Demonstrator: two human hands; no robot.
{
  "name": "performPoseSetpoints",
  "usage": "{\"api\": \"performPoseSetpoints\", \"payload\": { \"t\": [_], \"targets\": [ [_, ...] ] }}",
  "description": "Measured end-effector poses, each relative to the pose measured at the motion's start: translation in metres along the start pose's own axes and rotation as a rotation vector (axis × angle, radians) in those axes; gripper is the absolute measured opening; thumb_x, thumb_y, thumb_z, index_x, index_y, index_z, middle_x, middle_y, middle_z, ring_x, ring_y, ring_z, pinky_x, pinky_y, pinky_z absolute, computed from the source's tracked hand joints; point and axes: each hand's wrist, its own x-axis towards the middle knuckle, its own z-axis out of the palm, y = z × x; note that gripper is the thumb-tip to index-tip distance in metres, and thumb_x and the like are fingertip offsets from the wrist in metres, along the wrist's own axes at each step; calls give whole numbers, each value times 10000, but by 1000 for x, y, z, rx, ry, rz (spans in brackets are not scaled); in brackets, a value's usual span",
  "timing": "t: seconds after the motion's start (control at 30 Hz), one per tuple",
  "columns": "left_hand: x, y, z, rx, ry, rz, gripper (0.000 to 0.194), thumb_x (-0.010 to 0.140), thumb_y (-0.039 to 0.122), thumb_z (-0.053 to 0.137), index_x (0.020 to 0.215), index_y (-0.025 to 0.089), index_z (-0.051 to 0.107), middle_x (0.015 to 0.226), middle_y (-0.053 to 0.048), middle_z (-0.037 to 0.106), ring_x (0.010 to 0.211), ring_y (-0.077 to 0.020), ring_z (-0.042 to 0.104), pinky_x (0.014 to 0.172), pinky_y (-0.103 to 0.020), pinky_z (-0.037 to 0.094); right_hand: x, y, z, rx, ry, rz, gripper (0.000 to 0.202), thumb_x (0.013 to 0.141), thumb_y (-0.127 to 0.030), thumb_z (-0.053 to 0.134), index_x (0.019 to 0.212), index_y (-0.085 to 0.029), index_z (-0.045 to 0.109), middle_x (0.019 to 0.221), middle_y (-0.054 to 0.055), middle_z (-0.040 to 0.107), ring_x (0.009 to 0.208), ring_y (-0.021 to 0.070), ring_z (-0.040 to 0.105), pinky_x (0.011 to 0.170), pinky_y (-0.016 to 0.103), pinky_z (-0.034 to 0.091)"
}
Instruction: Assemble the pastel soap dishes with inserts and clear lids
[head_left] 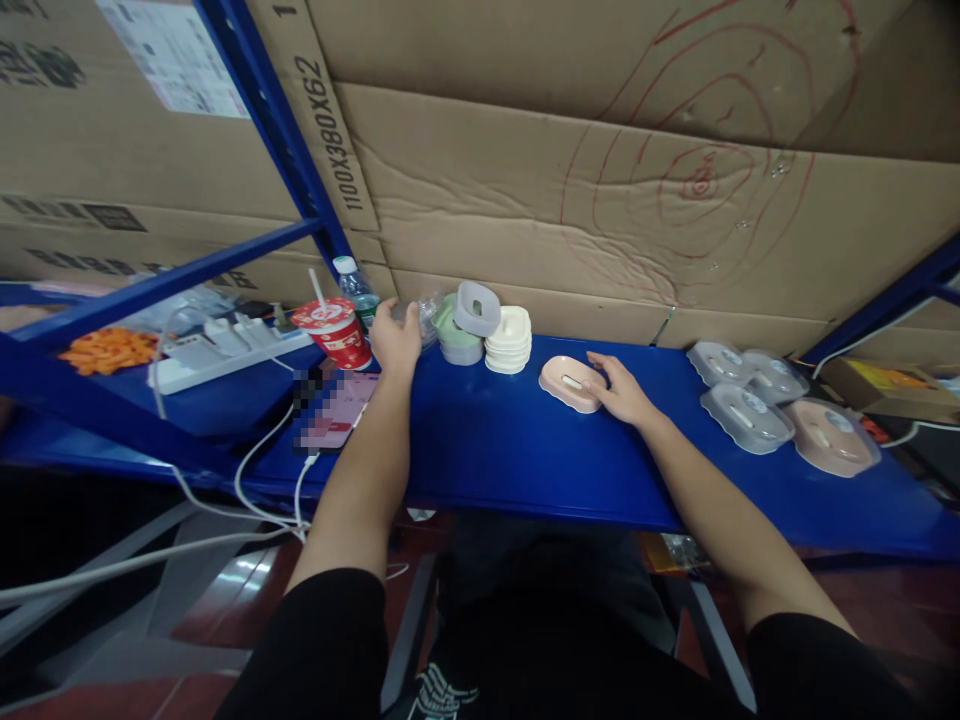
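Pink dish point(562, 374) right of the cream stack point(508, 342), lying sideways; right hand point(625, 392) nearer, half-open fingers touching its outer end. Left of the stack, left hand point(396, 340) at clear plastic point(429, 318), hold unclear.

On the cardboard strip point(334, 140) beside the blue post, you can read 1100X380X62, running upward, with a separate 1 above it. Left of the post, the carton point(82, 150) bears dark printed characters, too blurred to read; its white label point(180, 55) has fine print, likewise illegible. Your red cup point(341, 335) shows pale lettering, indistinct. The phone point(341, 412) screen is pixelated. The sticker point(838, 421) on the pink case point(817, 448) and your white shirt print point(444, 692) cannot be made out.
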Motion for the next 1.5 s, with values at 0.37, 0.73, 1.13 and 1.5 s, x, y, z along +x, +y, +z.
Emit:
{"api": "performPoseSetpoints", "payload": {
  "t": [0.37, 0.73, 1.13, 1.5],
  "targets": [
    [-3, 2, -2, 128, -136, 118, 337, 1038, 423, 587, 1233, 208, 758, 993, -97, 833, 1091, -304, 760, 960, -381, 547, -2, 0, 2, -29, -57, 11, 800, 968, -779, 596, 1559, -239, 587, 1518, 183, 625, 1458, 410, 569, 1262, 656, 410],
    [1, -4, -5, 203, -130, 85, 390, 962, 285, 616, 1321, 243, 762, 1113, -134, 816, 1157, -376, 734, 984, -461, 550, -3, 1, 3, -43, -65, 7, 787, 985, -769, 573, 1580, -255, 563, 1539, 181, 608, 1474, 417, 559, 1260, 671, 410],
    [-27, 21, 13, 37, -80, 585, 583, 939, 505, 718, 1421, 177, 699, 1387, -206, 678, 1321, -381, 636, 1154, -496, 473, -3, -1, 2, -30, -88, 25, 819, 970, -789, 581, 1578, -241, 564, 1538, 190, 613, 1486, 421, 547, 1274, 679, 388],
    [-38, 17, 35, 33, -129, 578, 436, 956, 458, 739, 1338, 250, 717, 1568, -193, 623, 1428, -417, 590, 1180, -632, 398, -3, 1, 3, -42, -121, 61, 868, 968, -804, 570, 1588, -197, 553, 1567, 218, 579, 1509, 431, 527, 1297, 656, 373]
  ]
}}
